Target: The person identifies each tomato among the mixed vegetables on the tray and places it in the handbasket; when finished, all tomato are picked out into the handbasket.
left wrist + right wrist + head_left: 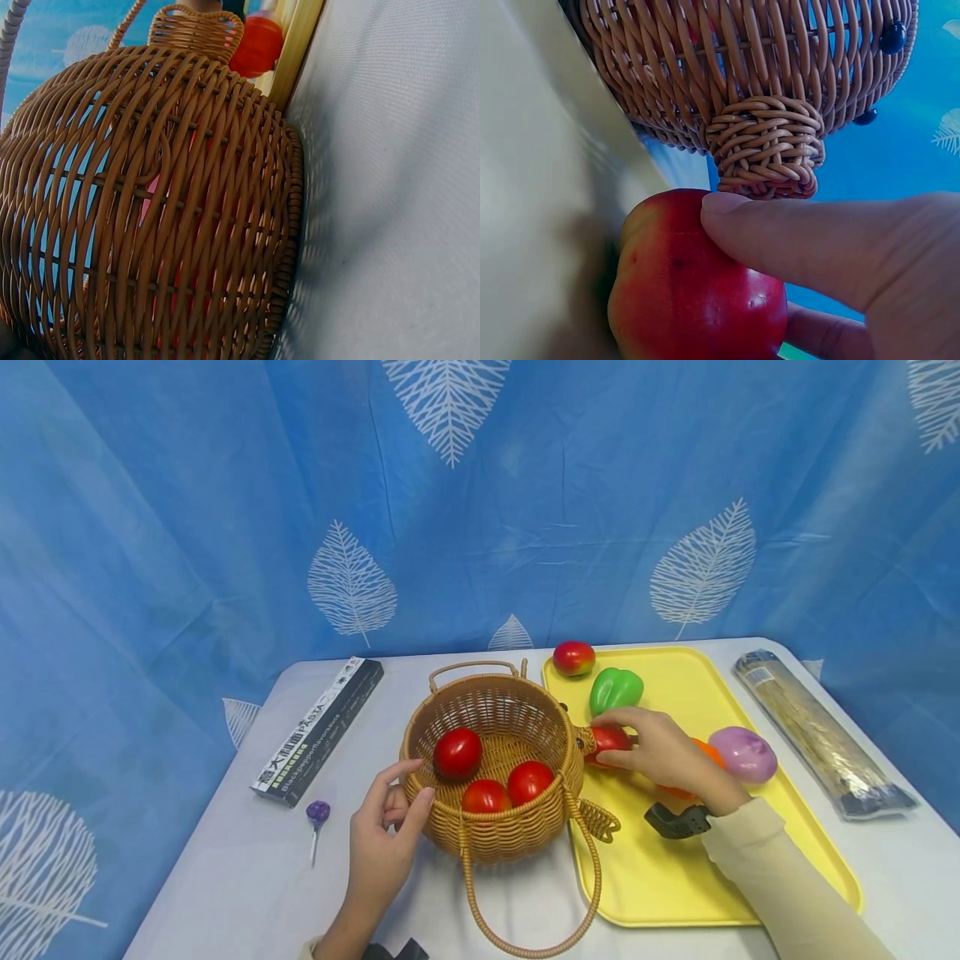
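My left hand (386,827) holds the left rim of a duck-shaped wicker basket (495,839), thumb and index finger at the edge. Inside the basket lie a dark red round fruit (457,753) and two brighter red ones, one at the front (486,796) and one to its right (530,782). Beside the basket's woven beak (769,146), my right hand (660,752) grips a red and yellow apple (697,277) between thumb and fingers, over the yellow tray (645,868). In the left wrist view the basket's wall (150,217) fills most of the picture.
A green bell pepper (615,691), a purple vegetable (742,754) and a partly hidden orange item (708,750) are on the tray. A red-yellow fruit (573,658) sits at its back-left corner. Around lie a pasta box (318,731), a lollipop (318,814) and a clear package (825,735).
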### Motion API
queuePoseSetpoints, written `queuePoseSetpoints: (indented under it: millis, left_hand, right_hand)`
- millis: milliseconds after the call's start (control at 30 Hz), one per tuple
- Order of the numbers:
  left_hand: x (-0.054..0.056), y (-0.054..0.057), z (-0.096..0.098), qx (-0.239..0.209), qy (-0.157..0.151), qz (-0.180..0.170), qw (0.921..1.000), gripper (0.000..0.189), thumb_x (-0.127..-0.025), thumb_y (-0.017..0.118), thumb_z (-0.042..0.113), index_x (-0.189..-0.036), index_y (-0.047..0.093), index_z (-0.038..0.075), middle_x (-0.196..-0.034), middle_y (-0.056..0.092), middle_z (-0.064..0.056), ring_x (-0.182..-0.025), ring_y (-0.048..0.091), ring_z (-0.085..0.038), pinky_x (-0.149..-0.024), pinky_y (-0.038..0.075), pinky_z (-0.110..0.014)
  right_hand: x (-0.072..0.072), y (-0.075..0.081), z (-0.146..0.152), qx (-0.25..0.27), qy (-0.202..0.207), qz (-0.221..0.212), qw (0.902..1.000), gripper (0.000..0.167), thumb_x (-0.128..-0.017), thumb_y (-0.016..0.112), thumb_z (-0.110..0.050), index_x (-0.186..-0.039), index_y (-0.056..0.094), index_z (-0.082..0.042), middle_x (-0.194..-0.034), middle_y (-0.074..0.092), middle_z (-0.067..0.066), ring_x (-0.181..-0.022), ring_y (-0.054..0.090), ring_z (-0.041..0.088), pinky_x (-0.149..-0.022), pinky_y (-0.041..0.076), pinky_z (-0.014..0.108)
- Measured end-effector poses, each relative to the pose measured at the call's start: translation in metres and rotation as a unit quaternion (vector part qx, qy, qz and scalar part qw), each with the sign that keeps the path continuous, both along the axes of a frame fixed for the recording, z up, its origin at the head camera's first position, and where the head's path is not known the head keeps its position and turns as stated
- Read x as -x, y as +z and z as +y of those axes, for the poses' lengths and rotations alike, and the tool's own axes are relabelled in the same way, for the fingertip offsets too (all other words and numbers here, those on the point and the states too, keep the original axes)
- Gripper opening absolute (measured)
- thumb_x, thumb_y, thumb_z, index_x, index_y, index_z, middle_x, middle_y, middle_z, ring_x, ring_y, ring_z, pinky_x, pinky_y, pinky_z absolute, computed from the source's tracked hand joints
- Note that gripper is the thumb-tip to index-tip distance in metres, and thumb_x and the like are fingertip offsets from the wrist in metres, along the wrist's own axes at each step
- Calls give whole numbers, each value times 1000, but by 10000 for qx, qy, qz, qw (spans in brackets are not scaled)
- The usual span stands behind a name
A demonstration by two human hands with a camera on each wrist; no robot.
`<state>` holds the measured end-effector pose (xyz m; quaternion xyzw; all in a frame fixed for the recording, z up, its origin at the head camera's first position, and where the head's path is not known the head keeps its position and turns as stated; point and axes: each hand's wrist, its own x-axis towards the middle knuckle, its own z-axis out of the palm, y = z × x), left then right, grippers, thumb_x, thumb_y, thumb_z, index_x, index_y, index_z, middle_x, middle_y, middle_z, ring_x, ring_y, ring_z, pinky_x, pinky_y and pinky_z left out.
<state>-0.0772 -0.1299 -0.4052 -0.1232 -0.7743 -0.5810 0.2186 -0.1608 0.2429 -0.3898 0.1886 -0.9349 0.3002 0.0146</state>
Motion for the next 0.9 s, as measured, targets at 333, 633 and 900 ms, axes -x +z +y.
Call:
queuePoseSetpoints:
  millis: [333, 633, 900]
  left_hand:
    - [-1, 1, 0, 31, 42, -68, 10000, 37, -94, 75, 7, -128, 66, 16, -63, 35, -10, -57, 34, -11, -46, 31, -27]
    - [0, -1, 0, 69, 54, -8, 10000, 37, -93, 75, 5, -128, 66, 11, -64, 35, -11, -57, 34, -11, -46, 31, -27]
    - [-1, 2, 0, 43, 45, -40, 10000, 35, -94, 74, 7, -127, 66, 11, -64, 35, -12, -57, 34, -12, -46, 31, -27]
  right_hand:
    - [-1, 5, 3, -36, -40, 155, 9999, 44, -83, 86, -16, -124, 71, -10, -120, 71, 6, -113, 63, 33, -96, 49, 57]
    - [-4, 15, 6, 15, 18, 279, 9996, 43, -84, 86, -14, -125, 71, -11, -122, 70, 6, -113, 63, 32, -96, 49, 58]
    - [-7, 23, 9, 118, 76, 439, 9989, 43, -84, 86, -12, -124, 71, -10, -119, 71, 6, -109, 65, 29, -89, 55, 54]
